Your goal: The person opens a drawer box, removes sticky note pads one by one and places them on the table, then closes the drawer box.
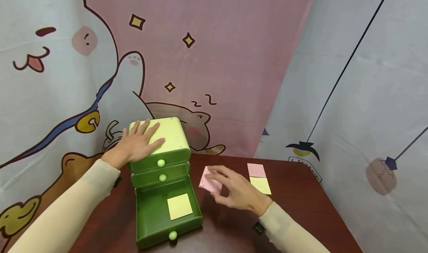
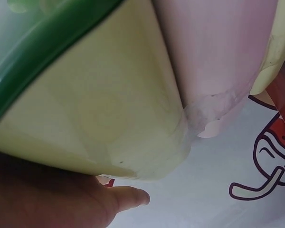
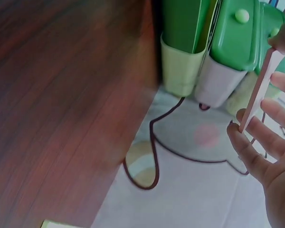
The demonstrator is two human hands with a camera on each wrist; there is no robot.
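A small desktop drawer unit (image 1: pixel 172 134) with a pale yellow top and green drawer fronts stands on the table. On its top rests my left hand (image 1: pixel 135 145), fingers spread; in the left wrist view the hand (image 2: pixel 85 204) shows against the unit's yellow side. The bottom green drawer (image 1: pixel 150 212) is pulled out, with a yellow sticky note pad (image 1: pixel 180 206) lying inside. To the right of that drawer, my right hand (image 1: pixel 235 188) pinches a pink sticky note pad (image 1: pixel 208 182) above the table. The right wrist view shows this pink pad (image 3: pixel 261 90) edge-on between thumb and fingers.
Another pink pad (image 1: pixel 256 170) and a yellow pad (image 1: pixel 260 185) lie edge to edge on the dark brown table (image 1: pixel 291 208), beyond the right hand. A cartoon-printed cloth (image 1: pixel 234 78) hangs behind the table. Both upper drawers, including the middle drawer (image 1: pixel 177 174), are closed.
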